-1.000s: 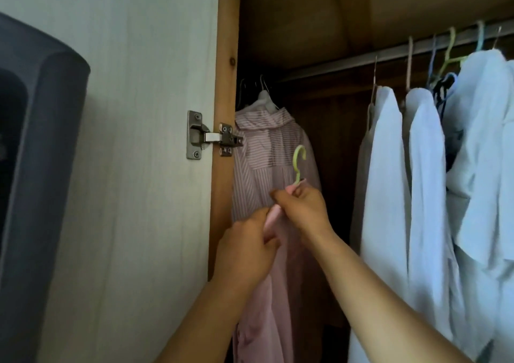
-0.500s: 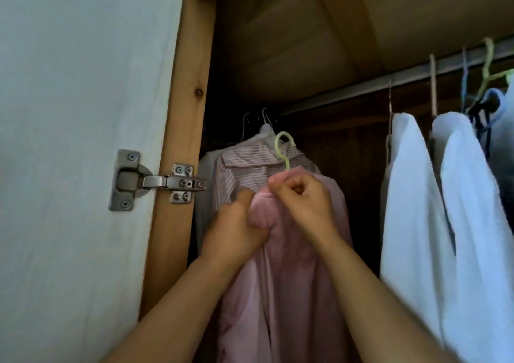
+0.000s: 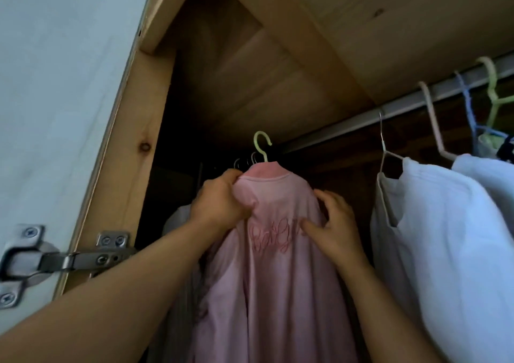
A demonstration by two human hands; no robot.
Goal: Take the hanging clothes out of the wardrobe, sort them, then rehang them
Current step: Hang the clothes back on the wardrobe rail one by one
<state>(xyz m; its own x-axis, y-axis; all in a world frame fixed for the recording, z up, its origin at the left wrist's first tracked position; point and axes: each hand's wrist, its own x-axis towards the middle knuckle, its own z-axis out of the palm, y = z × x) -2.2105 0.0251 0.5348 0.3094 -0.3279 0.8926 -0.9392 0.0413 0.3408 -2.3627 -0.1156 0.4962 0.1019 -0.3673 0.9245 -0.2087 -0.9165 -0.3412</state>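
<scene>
Pink garment (image 3: 278, 265), on green hanger (image 3: 261, 147): we now hold it raised higher toward the rail (image 3: 403, 106). Left hand (image 3: 219, 204) grips its shoulder; right hand (image 3: 333, 223) rests spread, fingers relaxed, alongside. Hook just under the rail; rehanging looks imminent.

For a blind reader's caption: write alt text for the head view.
Two bare hands lift a pink embroidered garment on a pale green plastic hanger toward the grey metal wardrobe rail; the left hand grips its shoulder, the right hand rests flat on it. White garments hang to the right.
</scene>
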